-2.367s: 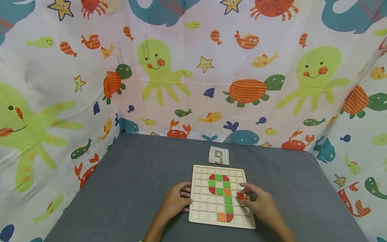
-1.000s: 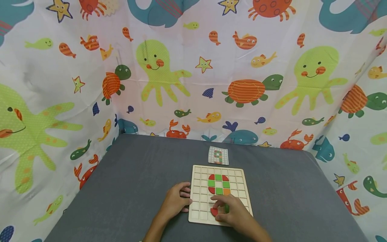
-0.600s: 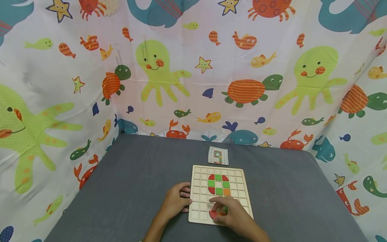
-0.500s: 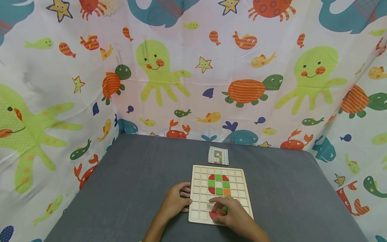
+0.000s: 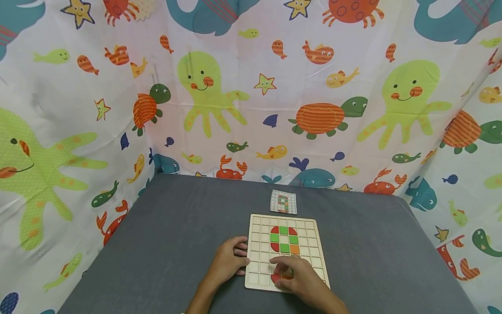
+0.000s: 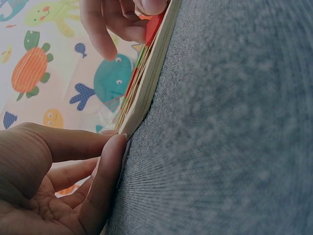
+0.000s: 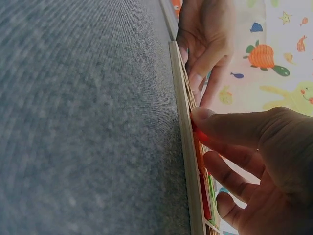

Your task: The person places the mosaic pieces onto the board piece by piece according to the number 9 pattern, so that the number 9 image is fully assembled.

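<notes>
A square wooden grid board [image 5: 259, 255] lies on the table, with red, green and orange tiles set in several of its cells. My left hand [image 5: 229, 257] holds the board's left edge; the left wrist view shows its thumb and fingertips right at that edge. Over the bottom row, my right hand [image 5: 300, 277] pinches a red quarter-round tile [image 5: 275, 278] between thumb and fingers. That tile sits at its cell, left of an orange tile [image 5: 287, 274]. Part of the green column and the lower right tile are hidden behind the right hand.
A small printed pattern card [image 5: 283, 202] lies just beyond the board, showing a coloured figure on a grid. The grey cloth-covered table [image 5: 188, 218] extends around them. A curtain [image 5: 243, 100] printed with sea animals hangs behind and at both sides.
My right hand has brought the red tile from the board's right side to the bottom row, left of the orange tile, and lowered it there. My left hand has stayed at the edge.
</notes>
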Demonstrator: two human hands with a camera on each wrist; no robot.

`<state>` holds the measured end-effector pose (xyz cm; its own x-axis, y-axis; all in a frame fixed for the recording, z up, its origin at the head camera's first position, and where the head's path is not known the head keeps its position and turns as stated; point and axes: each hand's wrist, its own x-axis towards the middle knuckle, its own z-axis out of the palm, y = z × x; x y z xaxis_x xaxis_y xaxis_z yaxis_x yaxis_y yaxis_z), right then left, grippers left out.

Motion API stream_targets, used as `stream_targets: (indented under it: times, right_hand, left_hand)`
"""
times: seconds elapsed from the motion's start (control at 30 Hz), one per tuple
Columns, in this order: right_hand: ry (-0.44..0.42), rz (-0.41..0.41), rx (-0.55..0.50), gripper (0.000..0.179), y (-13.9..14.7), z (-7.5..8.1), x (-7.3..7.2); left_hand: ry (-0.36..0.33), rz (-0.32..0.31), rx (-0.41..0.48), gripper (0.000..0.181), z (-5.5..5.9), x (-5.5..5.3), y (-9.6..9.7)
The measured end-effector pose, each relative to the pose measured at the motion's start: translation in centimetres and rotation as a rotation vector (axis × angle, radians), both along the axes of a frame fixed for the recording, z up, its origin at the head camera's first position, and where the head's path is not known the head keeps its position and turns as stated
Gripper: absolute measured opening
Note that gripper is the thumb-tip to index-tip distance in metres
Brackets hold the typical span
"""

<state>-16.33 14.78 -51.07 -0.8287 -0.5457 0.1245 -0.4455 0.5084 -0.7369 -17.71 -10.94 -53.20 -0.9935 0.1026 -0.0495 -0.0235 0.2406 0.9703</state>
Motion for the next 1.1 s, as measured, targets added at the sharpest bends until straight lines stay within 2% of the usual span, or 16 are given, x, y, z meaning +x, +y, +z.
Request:
stream_targets:
  times: [0.23,0.43,0.6,0.7,0.83,0.97,1.1]
  right_hand:
    - [0.034,-0.025,0.011,0.046,0.1,-0.1,0.1]
    - [0.069,-0.014,0.007,0.043,0.1,-0.2,0.1]
    - [0.057,-0.021,0.006,0.044,0.3,-0.2,0.2]
    - [0.021,-0.033,0.019,0.045,0.4,-0.1,0.1]
    - [0.001,-0.045,0.044,0.040,0.6,0.0,0.1]
    - [0.076,-0.092,0.060,0.037,1.3,0.1,0.1]
    - [0.093,-0.191,0.084,0.035,3.0,0.7,-0.5]
  left_hand:
    - [0.000,0.002,0.000,0.064,0.0,0.0,0.0]
    - [0.003,-0.003,-0.004,0.064,0.0,0.0,0.0]
    - [0.005,-0.010,-0.002,0.064,0.0,-0.1,0.2]
    - [0.005,-0.018,0.002,0.064,0.1,-0.1,0.3]
    - [0.008,-0.028,0.015,0.064,0.1,-0.1,0.2]
    - [0.001,-0.028,0.019,0.060,0.0,-0.1,0.2]
    - [0.028,-0.008,0.012,0.053,0.0,-0.2,0.0]
